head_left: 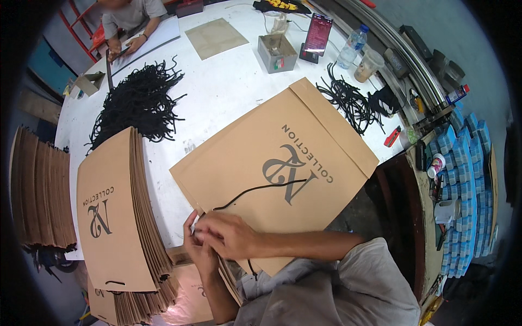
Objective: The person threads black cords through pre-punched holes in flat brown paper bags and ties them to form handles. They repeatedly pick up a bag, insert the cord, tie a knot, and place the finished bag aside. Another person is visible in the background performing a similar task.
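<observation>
A flat brown paper bag with dark printing lies tilted across my lap and the table edge. My right hand is closed in a pinch at the bag's near left edge. Against it, my left hand has its fingers bent around the same spot. A black cord runs from my fingers over the bag's printed face, its free end loose. Another short piece of black cord hangs below my right wrist. My fingertips overlap, so the exact grip on the cord is partly hidden.
Stacked brown bags stand at left, with another stack beyond. Black cords are heaped on the white table. Further back are a grey box, phone, bottle and cup. Another person works opposite.
</observation>
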### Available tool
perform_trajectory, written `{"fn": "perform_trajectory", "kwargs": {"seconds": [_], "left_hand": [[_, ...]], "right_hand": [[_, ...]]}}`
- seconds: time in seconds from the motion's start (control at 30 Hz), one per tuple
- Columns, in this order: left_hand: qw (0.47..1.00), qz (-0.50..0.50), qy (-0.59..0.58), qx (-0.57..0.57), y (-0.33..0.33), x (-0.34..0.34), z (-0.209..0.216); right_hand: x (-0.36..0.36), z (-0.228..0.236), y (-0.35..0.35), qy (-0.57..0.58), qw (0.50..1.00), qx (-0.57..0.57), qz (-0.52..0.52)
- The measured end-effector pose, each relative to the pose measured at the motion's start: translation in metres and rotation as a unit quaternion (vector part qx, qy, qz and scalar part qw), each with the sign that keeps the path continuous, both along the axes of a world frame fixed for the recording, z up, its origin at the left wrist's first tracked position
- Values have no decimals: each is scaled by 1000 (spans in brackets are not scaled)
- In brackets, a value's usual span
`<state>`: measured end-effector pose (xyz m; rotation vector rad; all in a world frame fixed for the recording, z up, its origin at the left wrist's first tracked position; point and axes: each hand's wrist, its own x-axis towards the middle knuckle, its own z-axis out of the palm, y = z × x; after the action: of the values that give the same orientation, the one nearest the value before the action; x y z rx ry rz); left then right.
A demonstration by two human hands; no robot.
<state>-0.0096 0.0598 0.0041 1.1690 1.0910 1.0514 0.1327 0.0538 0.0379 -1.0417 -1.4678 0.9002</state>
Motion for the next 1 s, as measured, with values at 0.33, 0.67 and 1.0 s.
{"fn": "perform_trajectory", "kwargs": {"seconds": [0.33, 0.67, 1.0], "left_hand": [[908, 76, 265, 315, 1, -28, -14], [973, 63, 100, 199, 10, -9, -15], [988, 104, -1, 114, -17, -22, -7]], "right_hand": [[-3, -39, 10, -151, 988, 10, 22], [18, -31, 24, 48, 979, -182, 74], [9, -37, 20, -226, 969, 36, 91]]}}
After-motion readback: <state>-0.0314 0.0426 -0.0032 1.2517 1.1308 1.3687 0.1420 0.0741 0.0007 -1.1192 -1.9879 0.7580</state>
